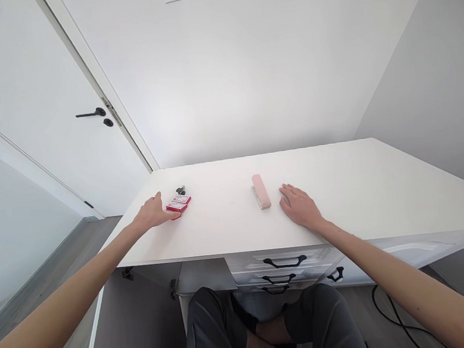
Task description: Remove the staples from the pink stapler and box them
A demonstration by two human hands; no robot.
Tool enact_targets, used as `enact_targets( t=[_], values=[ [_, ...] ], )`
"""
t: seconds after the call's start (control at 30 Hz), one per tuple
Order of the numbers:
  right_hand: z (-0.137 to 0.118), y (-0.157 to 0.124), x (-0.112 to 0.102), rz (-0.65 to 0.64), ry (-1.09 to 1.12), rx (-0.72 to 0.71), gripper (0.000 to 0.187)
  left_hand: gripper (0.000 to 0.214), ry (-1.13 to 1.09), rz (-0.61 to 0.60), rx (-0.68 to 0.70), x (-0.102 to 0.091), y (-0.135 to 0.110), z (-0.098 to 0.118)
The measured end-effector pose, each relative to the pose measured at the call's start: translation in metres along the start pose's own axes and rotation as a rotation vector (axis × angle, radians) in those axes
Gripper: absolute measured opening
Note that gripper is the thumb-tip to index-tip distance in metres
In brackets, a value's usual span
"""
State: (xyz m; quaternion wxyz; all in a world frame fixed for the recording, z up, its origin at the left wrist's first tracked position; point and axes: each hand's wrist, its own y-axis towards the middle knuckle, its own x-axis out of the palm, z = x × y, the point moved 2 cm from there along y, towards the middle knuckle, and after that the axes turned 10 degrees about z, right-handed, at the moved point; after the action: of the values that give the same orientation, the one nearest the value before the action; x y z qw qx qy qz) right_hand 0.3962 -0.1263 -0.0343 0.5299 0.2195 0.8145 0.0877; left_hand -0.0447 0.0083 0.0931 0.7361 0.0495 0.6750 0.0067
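My left hand (153, 211) rests on the white desk (340, 185), fingers stretched toward a small red and white box (179, 202) and touching its near edge. A small black binder clip (181, 190) lies just behind the box. My right hand (298, 206) lies flat on the desk with fingers spread, holding nothing. A pink stapler (260, 191) lies a little to the left of its fingertips, not touched.
White drawers with black handles (285, 262) sit under the desk's front edge, above my crossed legs. A white door with a black handle (91, 114) stands at the left. A black cable (387, 312) runs over the floor at the right.
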Motion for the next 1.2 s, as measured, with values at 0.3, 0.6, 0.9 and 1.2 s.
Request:
enact_targets(
  t=[0.3, 0.6, 0.9, 1.2],
  values=[
    [-0.002, -0.001, -0.002, -0.005, -0.001, 0.001, 0.054, 0.117, 0.072, -0.041, 0.078, 0.002, -0.012, -0.009],
    [-0.001, -0.001, -0.001, 0.003, 0.007, 0.003, 0.052, 0.075, -0.114, 0.187, 0.378, 0.017, -0.033, 0.018],
    [-0.001, -0.001, 0.000, 0.002, -0.005, -0.017, 0.052, 0.064, -0.334, 0.045, 0.616, 0.083, -0.085, 0.088],
    [-0.023, -0.003, -0.010, -0.029, 0.366, 0.115, 0.052, 0.057, -0.401, 0.141, 0.562, 0.103, -0.094, 0.138]
  ],
)
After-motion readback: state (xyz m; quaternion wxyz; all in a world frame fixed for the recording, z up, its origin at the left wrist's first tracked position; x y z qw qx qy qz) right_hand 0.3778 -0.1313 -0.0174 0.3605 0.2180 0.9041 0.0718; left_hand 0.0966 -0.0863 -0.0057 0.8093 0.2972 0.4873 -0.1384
